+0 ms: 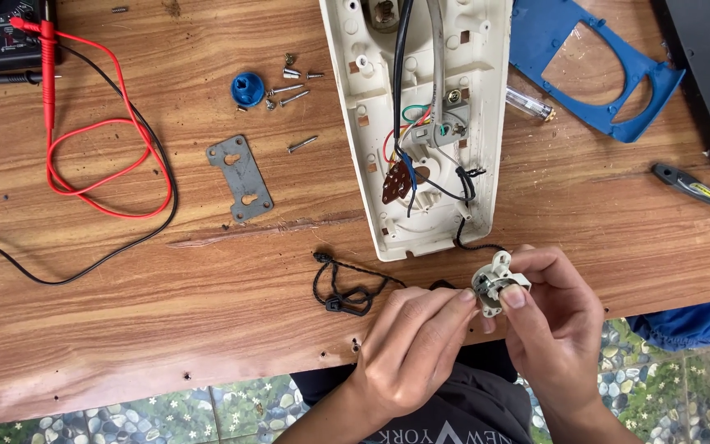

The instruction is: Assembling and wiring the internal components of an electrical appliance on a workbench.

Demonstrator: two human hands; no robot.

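You held a small round off-white plastic switch part (496, 284) between both hands at the near edge of the wooden bench (207, 288), just below the open end of the long cream plastic housing (421, 123). Your right hand (556, 316) had its fingers (515, 296) clenched on the part from the right and over the top, thumb pressed on its face. Your left hand (417, 345) came up from below, fingers pinched on the part's lower left side. A thin black cord (347, 288) ran from the part along the bench and ended in a loose tangle near your left hand. Inside the housing, coloured wires (408, 136) met a brown terminal disc (398, 182). To the left lay a grey metal plate with two keyhole slots (240, 178), a blue plastic knob (247, 88) and loose screws (289, 86) just beside it. Further left, red and black test leads (108, 164) looped from a dark meter (6, 33). A blue plastic frame (593, 66) sat to the right of the housing, and a black-handled tool (700, 193) lay well apart by the right edge.
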